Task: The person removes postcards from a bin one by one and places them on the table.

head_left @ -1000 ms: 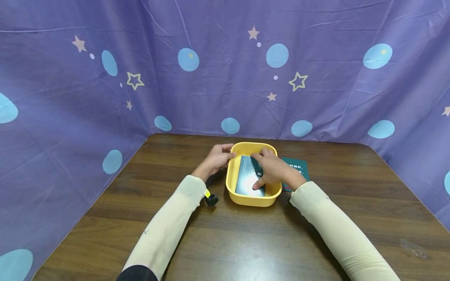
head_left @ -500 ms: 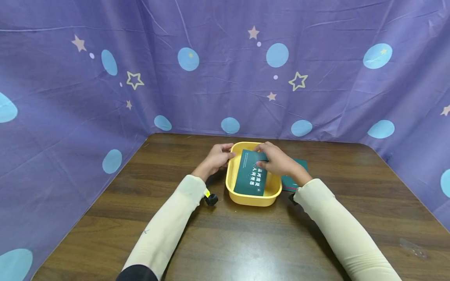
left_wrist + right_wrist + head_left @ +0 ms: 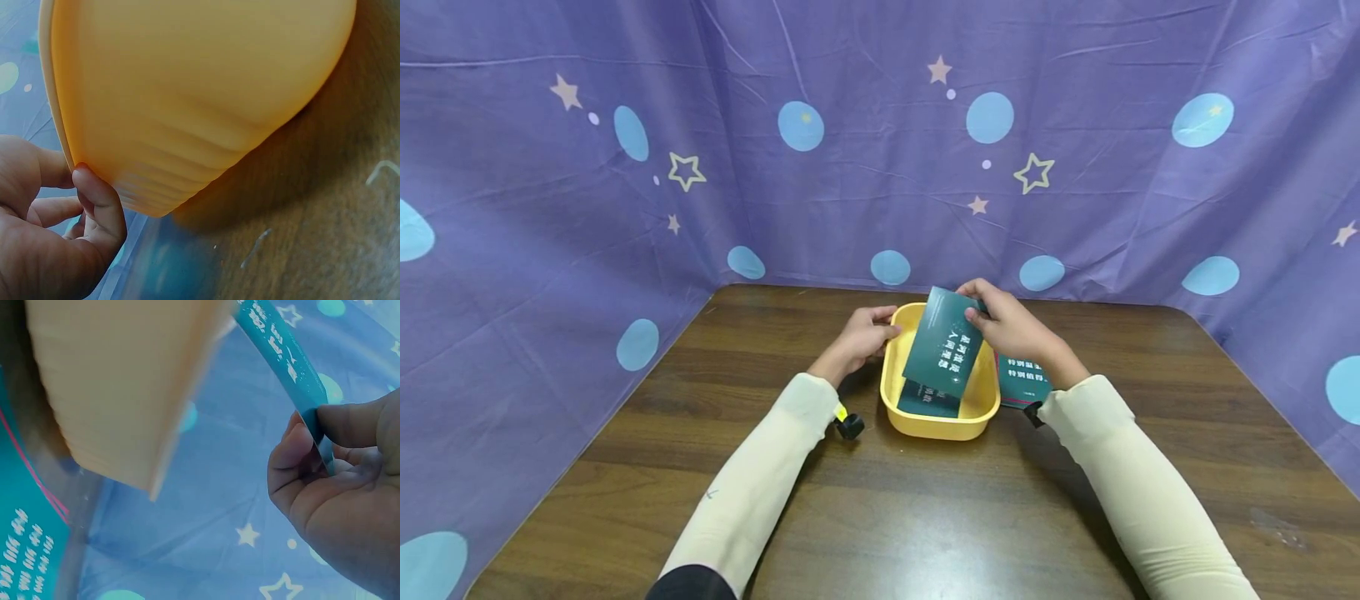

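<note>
A yellow plastic basin [image 3: 936,428] stands on the table. My left hand [image 3: 863,340] pinches its left rim between thumb and fingers, as the left wrist view also shows. My right hand [image 3: 1011,327] pinches the upper right edge of a dark green card [image 3: 946,342] with white lettering; in the right wrist view the card [image 3: 290,362] bends slightly between thumb and fingers. This card is tilted above the basin. Below it, another dark green card [image 3: 925,402] lies inside the basin. Right of the basin, a green card [image 3: 1026,385] with white print and a pink line lies on the table.
The wooden table [image 3: 880,517] stands against a purple curtain [image 3: 880,167] with stars and blue dots. A black strap end [image 3: 850,427] hangs at the left wrist, and a dark wrist piece [image 3: 1034,415] sits under the right.
My right hand has gone from inside the basin, taken hold of the top card, and lifted it up and to the right, uncovering another card. The left hand has stayed at the rim.
</note>
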{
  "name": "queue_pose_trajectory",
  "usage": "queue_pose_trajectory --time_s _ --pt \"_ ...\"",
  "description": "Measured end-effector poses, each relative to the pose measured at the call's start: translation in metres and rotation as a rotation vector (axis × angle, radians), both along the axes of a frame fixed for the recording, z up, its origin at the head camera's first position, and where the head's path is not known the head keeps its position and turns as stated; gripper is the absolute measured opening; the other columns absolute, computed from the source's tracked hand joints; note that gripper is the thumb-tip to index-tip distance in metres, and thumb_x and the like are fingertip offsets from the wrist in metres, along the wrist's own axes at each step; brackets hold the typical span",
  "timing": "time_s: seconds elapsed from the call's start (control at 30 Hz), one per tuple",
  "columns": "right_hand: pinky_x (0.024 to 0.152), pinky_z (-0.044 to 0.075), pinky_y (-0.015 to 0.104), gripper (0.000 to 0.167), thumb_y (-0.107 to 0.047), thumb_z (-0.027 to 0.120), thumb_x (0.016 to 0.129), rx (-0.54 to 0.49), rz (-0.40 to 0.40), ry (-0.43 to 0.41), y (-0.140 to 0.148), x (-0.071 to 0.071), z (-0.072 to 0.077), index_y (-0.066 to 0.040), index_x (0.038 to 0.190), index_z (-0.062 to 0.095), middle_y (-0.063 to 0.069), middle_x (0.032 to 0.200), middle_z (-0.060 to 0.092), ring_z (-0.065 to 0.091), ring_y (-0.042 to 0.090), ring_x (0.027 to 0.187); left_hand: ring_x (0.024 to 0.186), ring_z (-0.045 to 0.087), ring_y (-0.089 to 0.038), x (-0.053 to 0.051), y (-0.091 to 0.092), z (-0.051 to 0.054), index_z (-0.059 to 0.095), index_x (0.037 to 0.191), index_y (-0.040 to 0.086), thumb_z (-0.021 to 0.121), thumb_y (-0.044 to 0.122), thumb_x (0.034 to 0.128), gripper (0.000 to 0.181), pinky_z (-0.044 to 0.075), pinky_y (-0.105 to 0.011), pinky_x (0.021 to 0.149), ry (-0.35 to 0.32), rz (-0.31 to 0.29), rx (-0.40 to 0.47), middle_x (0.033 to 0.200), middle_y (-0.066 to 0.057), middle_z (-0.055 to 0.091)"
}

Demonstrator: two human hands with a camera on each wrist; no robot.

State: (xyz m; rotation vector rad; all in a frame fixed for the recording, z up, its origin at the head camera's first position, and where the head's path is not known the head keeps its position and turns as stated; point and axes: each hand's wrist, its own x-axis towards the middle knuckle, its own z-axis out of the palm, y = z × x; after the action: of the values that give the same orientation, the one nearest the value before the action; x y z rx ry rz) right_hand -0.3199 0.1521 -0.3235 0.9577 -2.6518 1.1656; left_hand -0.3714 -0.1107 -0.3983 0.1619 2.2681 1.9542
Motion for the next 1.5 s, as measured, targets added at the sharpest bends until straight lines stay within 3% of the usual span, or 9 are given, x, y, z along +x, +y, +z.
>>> queue_pose_trajectory --time_s 0.13,0.4,0.57,0.73,1.07,1.23,1.5 --pt "0.085 0.055 0.045 0.026 -0.006 0.046 0.108 -0.074 -0.040 -0.016 0.010 0.003 0.011 -0.001 0.134 0.049 0.018 0.116 0.061 0.062 0.031 0.098 0.075 0.061 -0.016 0.000 0.000 0.000 0.048 0.151 0.003 0.062 -0.001 0.0977 0.056 0.051 -0.020 0.053 -0.008 0.000 0.001 0.126 -0.013 0.058" --pt "0.089 0.043 0.034 0.029 -0.012 0.043 0.110 -0.192 -0.203 0.054 0.040 0.007 0.031 0.000 0.136 0.047 0.019 0.119 0.059 0.055 0.026 0.100 0.074 0.060 -0.017 0.001 0.000 0.001 0.047 0.152 0.004 0.063 0.001 0.0984 0.056 0.051 -0.020 0.052 -0.012 0.002 -0.016 0.132 -0.016 0.057" --pt "0.078 0.047 0.029 0.033 -0.018 0.042 0.110 -0.237 -0.317 0.040 0.061 0.005 0.038 -0.001 0.137 0.046 0.017 0.120 0.057 0.053 0.023 0.095 0.072 0.059 -0.017 0.002 0.000 0.003 0.048 0.152 0.003 0.063 0.001 0.0983 0.056 0.051 -0.020 0.053 -0.004 0.005 -0.017 0.133 -0.018 0.058" --pt "0.069 0.051 0.026 0.036 -0.020 0.041 0.110 -0.254 -0.373 0.015 0.084 -0.004 0.036 0.000 0.139 0.044 0.015 0.123 0.055 0.054 0.018 0.093 0.070 0.059 -0.016 0.000 0.000 0.002 0.048 0.152 0.003 0.063 0.001 0.0979 0.056 0.051 -0.021 0.052 -0.005 0.003 -0.009 0.133 -0.018 0.058" --pt "0.089 0.037 0.027 0.035 -0.018 0.039 0.109 -0.219 -0.452 -0.054 0.123 -0.023 0.017 0.004 0.136 0.044 0.018 0.124 0.052 0.048 0.020 0.105 0.061 0.054 -0.011 -0.002 0.000 0.001 0.049 0.151 0.004 0.063 0.001 0.0981 0.055 0.048 -0.023 0.053 -0.005 0.006 -0.015 0.131 -0.017 0.059" --pt "0.078 0.045 0.024 0.030 -0.012 0.039 0.107 -0.153 -0.445 -0.130 0.129 -0.030 0.006 0.004 0.131 0.048 0.016 0.113 0.055 0.054 0.016 0.091 0.066 0.056 -0.014 -0.002 0.000 0.001 0.048 0.152 0.004 0.063 0.002 0.0986 0.055 0.050 -0.024 0.055 -0.004 0.005 -0.028 0.128 -0.015 0.059" --pt "0.073 0.052 0.028 0.027 -0.003 0.037 0.103 -0.036 -0.298 -0.252 0.124 -0.044 -0.012 0.009 0.124 0.050 0.016 0.100 0.059 0.059 0.016 0.083 0.067 0.056 -0.014 -0.003 0.000 0.001 0.049 0.151 0.004 0.063 0.003 0.0985 0.055 0.050 -0.028 0.060 0.007 0.010 -0.036 0.122 -0.011 0.060"
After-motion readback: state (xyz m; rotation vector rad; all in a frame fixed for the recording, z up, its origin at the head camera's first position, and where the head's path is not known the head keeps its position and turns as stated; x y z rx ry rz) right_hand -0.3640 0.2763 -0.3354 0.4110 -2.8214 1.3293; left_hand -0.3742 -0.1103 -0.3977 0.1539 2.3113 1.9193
